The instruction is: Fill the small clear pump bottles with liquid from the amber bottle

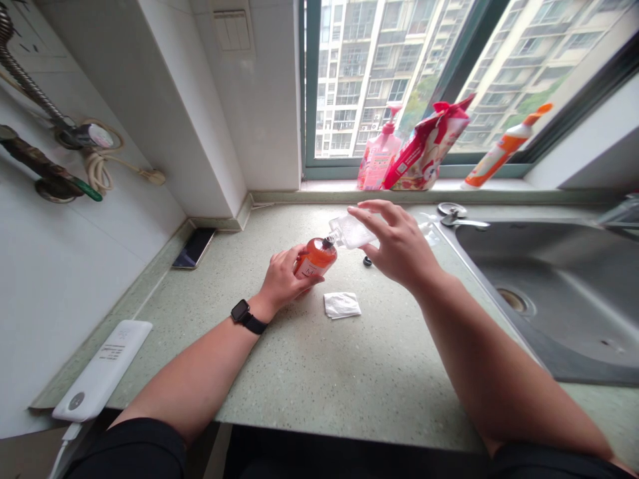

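Note:
My left hand [285, 278] is wrapped round an orange bottle [316, 258] with a pale label and tilts it to the right over the counter. A clear bottle [352, 231] lies almost level in the fingers of my right hand [399, 246]. Its narrow neck meets the dark mouth of the orange bottle; whether liquid passes between them I cannot tell. Just below my right hand, a small black cap [367, 261] rests on the counter. A folded white tissue [342, 305] lies in front of the bottles.
A steel sink [564, 293] with a tap [462, 219] is at the right. On the sill stand a pink pump bottle [379, 156], a red bag [429, 146] and an orange-white bottle [499, 156]. At the left lie a phone [194, 248] and a white power bank [104, 369] with a cable.

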The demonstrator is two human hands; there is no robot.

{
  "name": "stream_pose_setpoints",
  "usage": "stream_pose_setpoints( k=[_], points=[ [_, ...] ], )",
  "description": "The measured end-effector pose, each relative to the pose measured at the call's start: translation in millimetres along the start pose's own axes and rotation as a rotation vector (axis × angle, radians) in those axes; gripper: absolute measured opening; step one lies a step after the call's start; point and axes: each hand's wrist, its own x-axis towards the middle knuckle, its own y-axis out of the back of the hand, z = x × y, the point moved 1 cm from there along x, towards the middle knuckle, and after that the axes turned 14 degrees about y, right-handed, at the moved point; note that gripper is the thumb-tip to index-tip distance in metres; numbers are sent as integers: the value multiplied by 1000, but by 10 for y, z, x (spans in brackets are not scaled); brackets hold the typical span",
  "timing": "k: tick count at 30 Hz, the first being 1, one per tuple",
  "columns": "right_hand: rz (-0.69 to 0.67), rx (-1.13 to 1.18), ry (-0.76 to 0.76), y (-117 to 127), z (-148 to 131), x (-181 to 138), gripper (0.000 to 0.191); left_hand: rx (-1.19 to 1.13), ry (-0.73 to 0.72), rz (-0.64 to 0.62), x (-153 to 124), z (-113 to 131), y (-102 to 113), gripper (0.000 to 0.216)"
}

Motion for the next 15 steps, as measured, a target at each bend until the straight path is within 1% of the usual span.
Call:
stream_pose_setpoints(
  k=[4, 10, 15],
  points=[
    [-8, -12, -3, 8, -7, 1, 77, 7, 5, 9, -2, 4, 1, 77],
    [-11, -20, -2, 13, -20, 4, 74, 19, 12, -5, 1, 3, 1, 76],
    [-6, -21, 1, 11, -20, 2, 76, 7, 8, -10, 2, 4, 6, 78]
  ],
)
